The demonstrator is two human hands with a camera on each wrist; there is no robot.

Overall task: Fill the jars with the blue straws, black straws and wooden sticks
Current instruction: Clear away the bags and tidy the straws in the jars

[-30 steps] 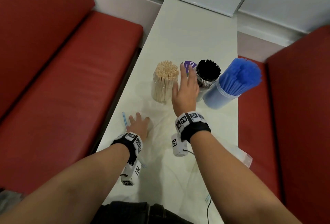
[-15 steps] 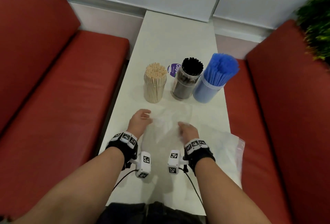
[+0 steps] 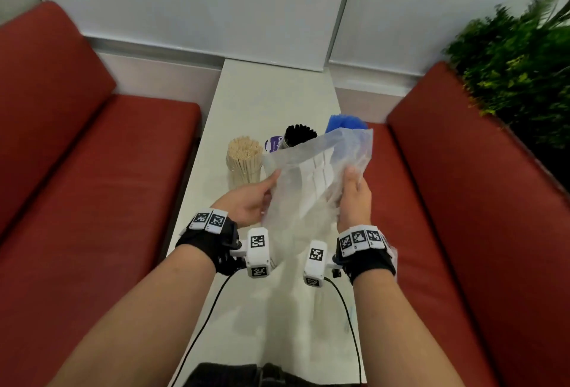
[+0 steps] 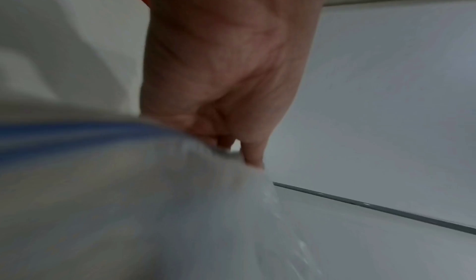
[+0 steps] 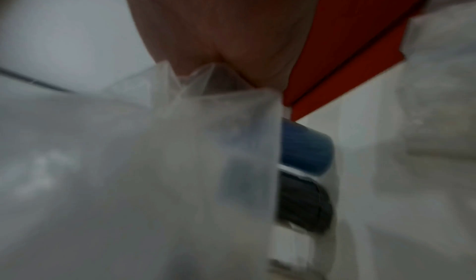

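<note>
Three jars stand in a row on the white table [image 3: 271, 93]. The left jar holds wooden sticks [image 3: 245, 156], the middle one black straws [image 3: 299, 134], the right one blue straws [image 3: 344, 121]. A clear plastic bag [image 3: 311, 183] is lifted in front of them and partly hides the black and blue jars. My left hand [image 3: 267, 193] grips the bag's left edge, and my right hand [image 3: 351, 181] grips its right side. The left wrist view shows fingers [image 4: 253, 154] pinching the bag [image 4: 154, 203], with blurred blue streaks beside them. The right wrist view shows the bag [image 5: 180, 152], the blue straws [image 5: 306, 152] and the black straws [image 5: 304, 203].
Red benches [image 3: 92, 186] run along both sides of the narrow table. A green plant [image 3: 518, 62] stands behind the right bench. A purple round label [image 3: 273, 143] lies behind the jars. More crumpled clear plastic [image 3: 391, 255] lies by my right wrist. Cables hang below both wrists.
Both hands left the table top, took hold of the clear bag and lifted it in front of the jars. The head view tilted up.
</note>
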